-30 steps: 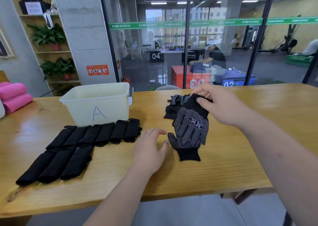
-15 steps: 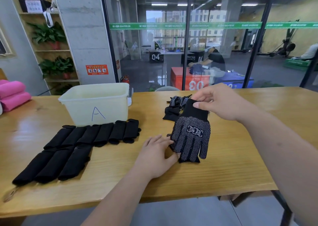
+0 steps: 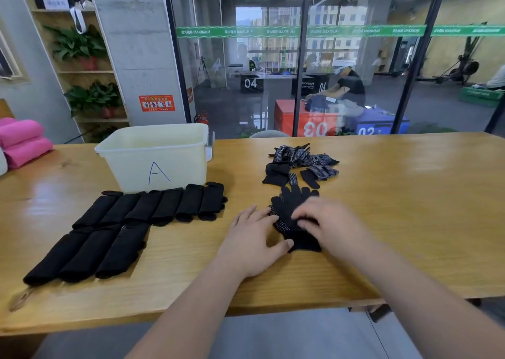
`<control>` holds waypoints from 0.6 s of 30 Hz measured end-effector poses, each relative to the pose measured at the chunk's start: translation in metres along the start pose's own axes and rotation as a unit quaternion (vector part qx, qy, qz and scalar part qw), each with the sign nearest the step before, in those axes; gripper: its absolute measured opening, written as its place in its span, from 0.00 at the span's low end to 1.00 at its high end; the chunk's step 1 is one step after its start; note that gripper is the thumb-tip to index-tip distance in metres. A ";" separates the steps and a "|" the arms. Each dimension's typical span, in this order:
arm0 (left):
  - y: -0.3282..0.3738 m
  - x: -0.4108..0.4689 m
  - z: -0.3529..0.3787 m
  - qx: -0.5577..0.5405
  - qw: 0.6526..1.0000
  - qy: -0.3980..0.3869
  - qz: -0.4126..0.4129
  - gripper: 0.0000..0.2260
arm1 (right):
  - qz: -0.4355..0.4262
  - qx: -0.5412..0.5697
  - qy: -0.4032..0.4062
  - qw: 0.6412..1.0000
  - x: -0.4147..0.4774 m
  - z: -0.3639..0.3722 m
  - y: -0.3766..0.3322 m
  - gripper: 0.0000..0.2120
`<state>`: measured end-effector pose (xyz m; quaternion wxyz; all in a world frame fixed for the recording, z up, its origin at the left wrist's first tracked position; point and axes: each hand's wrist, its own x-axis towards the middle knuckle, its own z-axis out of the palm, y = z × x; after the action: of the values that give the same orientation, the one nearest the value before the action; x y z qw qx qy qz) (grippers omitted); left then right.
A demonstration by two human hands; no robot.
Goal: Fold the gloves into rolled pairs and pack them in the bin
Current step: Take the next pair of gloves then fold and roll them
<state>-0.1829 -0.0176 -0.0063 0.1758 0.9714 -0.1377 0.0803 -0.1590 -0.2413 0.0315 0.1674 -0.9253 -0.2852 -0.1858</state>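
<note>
Head view: glove is laid flat at frame centre, long axis up-down, its fingers toward the top, cuff toward the bottom. The left hand is spread flat, touching its left edge; the right hand is set on its right half, blurred, grip not determinable. Finished rolled pairs are lined centre-left below the bin. Wooden table; glass wall behind.
</note>
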 end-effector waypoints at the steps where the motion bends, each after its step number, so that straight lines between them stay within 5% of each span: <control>1: 0.001 0.000 -0.001 -0.001 1.000 -0.003 -0.005 0.38 | 0.010 -0.010 -0.002 1.000 -0.009 0.013 0.000 0.08; 10: 0.003 -0.002 -0.002 -0.030 0.999 0.001 -0.022 0.45 | 0.075 -0.014 0.159 0.984 -0.014 0.018 -0.011 0.09; 18: 0.003 -0.001 -0.001 -0.046 0.998 0.002 -0.034 0.51 | 0.047 -0.078 0.082 0.992 -0.039 0.030 -0.019 0.09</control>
<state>-0.1851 -0.0194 -0.0042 0.2232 0.9662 -0.1082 0.0697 -0.1927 -0.2318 -0.0076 0.1268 -0.9294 -0.2111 -0.2749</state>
